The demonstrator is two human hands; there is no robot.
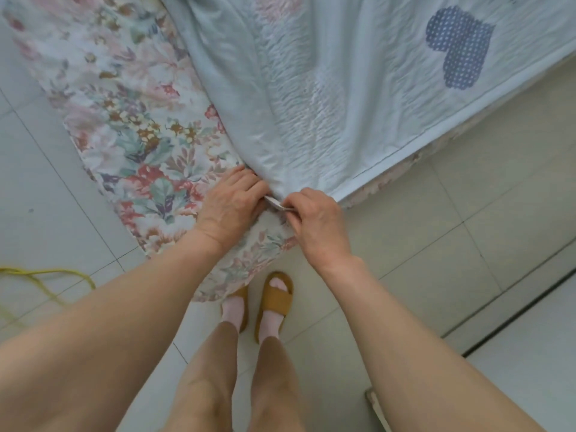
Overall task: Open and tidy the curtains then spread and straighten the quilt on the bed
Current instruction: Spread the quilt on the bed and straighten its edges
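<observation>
A pale blue-white quilt [327,98] with a blue dotted heart patch [458,46] lies over the bed, and its corner comes down to the bed's near corner. My left hand [232,207] and my right hand [314,219] meet at that corner, both pinching the quilt's edge between fingers and thumb. The cloth fans out in folds from the point that I hold. Under the quilt a floral bedsheet [131,126] covers the bed's left side and hangs over the corner. No curtains are in view.
Pale floor tiles [467,244] surround the bed corner. My feet in tan slippers [274,304] stand just below the hanging sheet. A yellow cord [46,279] lies on the floor at the left. A dark floor track [526,310] runs at the lower right.
</observation>
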